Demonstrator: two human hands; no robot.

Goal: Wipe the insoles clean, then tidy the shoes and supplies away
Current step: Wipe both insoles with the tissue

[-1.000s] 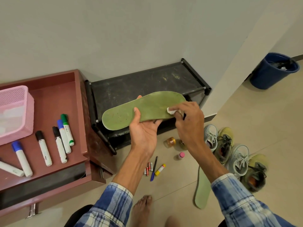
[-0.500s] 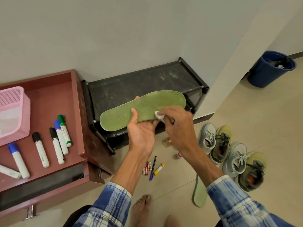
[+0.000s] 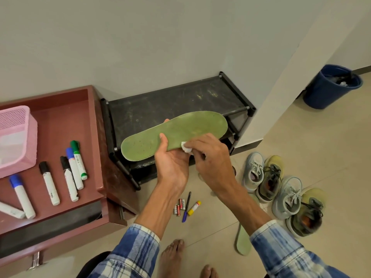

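Above shoe rack (image 3: 160, 105): left hand (image 3: 172, 163) grips insole (image 3: 180, 131) (right hand (image 3: 208, 155) pinches wipe (image 3: 185, 147)).

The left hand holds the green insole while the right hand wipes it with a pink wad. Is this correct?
Not quite: the head view shows the wad is white, not pink. The left hand does hold the green insole, and the right hand wipes it.

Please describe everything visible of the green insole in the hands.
The green insole looks thin, flat, foam-like, with dark specks and paler worn patches. It is held roughly level before the black shoe rack, broader end right. The left hand grips its near edge, thumb on top; the right hand presses a white wipe on it.
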